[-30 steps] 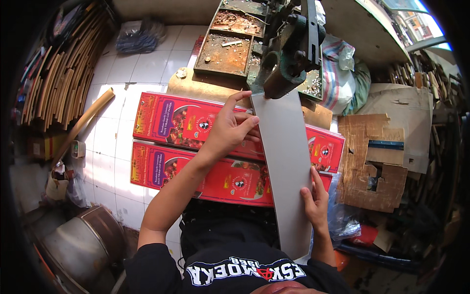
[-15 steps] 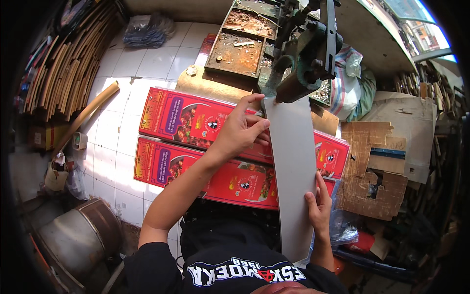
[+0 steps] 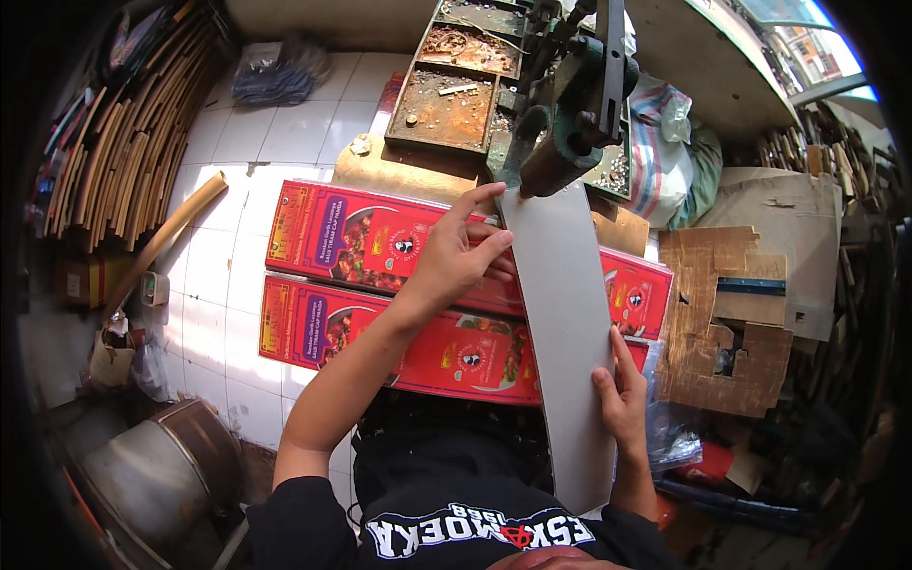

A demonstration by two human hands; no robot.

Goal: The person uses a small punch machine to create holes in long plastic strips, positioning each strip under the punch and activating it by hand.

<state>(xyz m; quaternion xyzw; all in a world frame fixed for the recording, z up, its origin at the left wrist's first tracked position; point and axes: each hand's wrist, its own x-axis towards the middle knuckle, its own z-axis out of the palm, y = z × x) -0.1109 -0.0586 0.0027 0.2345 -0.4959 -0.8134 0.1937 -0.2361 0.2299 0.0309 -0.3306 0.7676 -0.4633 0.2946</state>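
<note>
A long, plain grey panel (image 3: 572, 323) stretches from my lap to beneath the head of a dark green metal press (image 3: 560, 160). At its far left corner, my left hand (image 3: 461, 249) has curled fingers, with the index fingertip and thumb against the panel's edge; the other fingers are partly hidden behind it. Lower down, my right hand (image 3: 624, 397) grips the right edge, thumb on top and some fingers out of sight. Two red printed panels (image 3: 323, 228) with food pictures lie side by side under my left forearm and the grey panel.
Behind the press base is a rusty compartmented tray (image 3: 442, 106) with small metal bits. Cut brown cardboard (image 3: 684, 332) lies right, near a striped sack (image 3: 655, 157). Stacked boards (image 3: 123, 157) and a cardboard tube (image 3: 185, 214) stand left, above a metal drum (image 3: 157, 465).
The view has shifted slightly, so the press appears farther left. Both hands stay on the grey panel, whose far end remains under the press head.
</note>
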